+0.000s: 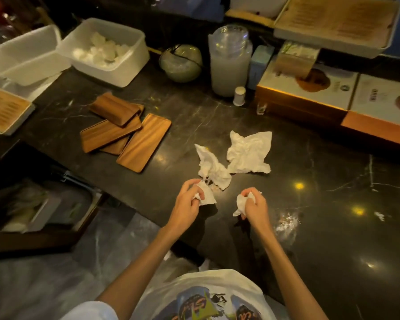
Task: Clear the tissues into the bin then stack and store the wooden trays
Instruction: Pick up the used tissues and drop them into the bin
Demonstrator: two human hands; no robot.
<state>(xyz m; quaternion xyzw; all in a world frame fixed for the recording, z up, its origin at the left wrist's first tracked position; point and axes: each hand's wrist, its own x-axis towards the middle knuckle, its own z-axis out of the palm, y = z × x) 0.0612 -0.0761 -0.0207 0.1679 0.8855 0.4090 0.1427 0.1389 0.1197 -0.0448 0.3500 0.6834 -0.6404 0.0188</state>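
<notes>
Both hands work at the near edge of the dark marble counter (310, 227). Left hand (187, 199) is pinched shut on a small wad of tissue (206, 196); right hand (255, 205) is closed round another wad (240, 202), probably so each can be carried off together. Two more crumpled tissues lie just beyond: one (211, 167) touching the left hand's wad, a flatter one (248, 153) beside it toward the middle. Wooden trays (125, 130) lie overlapped and unsorted toward the left edge, apart from the tissues. Bare counter to the right leaves free room. No bin is clearly visible.
</notes>
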